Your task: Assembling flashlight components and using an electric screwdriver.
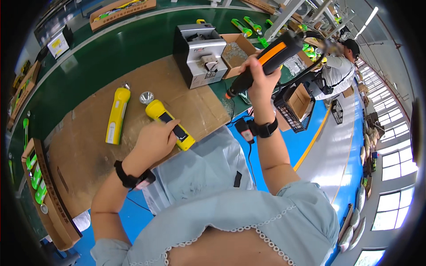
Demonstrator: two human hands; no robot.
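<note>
My left hand (pixel 155 139) grips a yellow flashlight body (pixel 170 123) lying on the brown cardboard sheet (pixel 88 150). Its black panel faces up and its head end points toward a small silver reflector cup (pixel 147 97). A second yellow flashlight body (pixel 116 115) lies to the left on the cardboard. My right hand (pixel 257 77) holds a black and orange electric screwdriver (pixel 264 62) raised above the bench edge, tip pointing down left, apart from the flashlight.
A grey screw feeder machine (pixel 199 55) stands behind the cardboard, with an open box of screws (pixel 237 51) beside it. Green and yellow flashlights lie on the green belt (pixel 133 40). A box of parts (pixel 37 181) sits at left. Another person (pixel 337 66) works at far right.
</note>
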